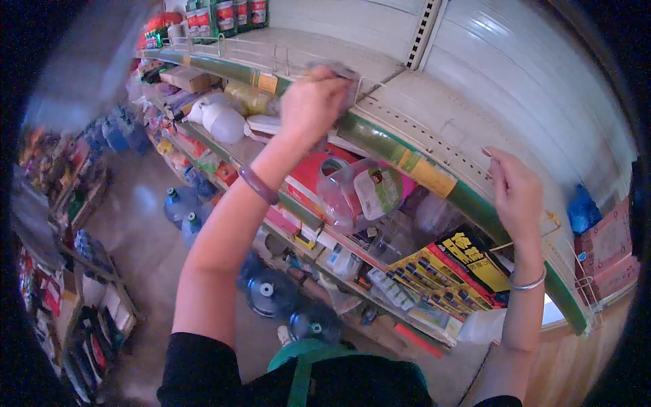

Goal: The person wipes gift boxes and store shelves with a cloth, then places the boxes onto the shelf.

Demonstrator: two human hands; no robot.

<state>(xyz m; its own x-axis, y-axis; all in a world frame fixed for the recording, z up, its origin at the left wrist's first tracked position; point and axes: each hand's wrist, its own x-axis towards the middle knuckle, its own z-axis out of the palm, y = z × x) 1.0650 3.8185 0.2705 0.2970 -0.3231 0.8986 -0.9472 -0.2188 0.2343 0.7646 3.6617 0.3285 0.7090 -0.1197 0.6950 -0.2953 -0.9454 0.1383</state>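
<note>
Far to the left of the left hand, green bottles (225, 17) with red and white labels are standing on the top shelf (386, 139). Below and left of the left hand, a white thing like a big light bulb (224, 123) is lying one shelf down.

The left hand (308, 105) is closing around a grey cloth (347, 76), right by the front edge of the top shelf. The cloth is looking blurry and is partly hiding behind the fingers, so I can't tell if it is wet. It is probably feeling light, soft and floppy, and it is not looking like something that breaks. If it is wet, it may be feeling a bit slippery. The scrunched-up middle is looking like the best part to hold, with loose ends tucked in, because the thin wire rail (400, 119) could be snagging them.

Below and between the hands, a clear plastic jug (336, 197) is sitting on a lower shelf. Below the right hand, a yellow and black box (441, 271) is leaning back.

The right hand (521, 197) is hanging open over the top shelf, with its fingers bending a little and no thing showing in them. I can't tell if its fingertips are touching the shelf. Past the right hand, a blue bag (584, 211) is resting.
</note>
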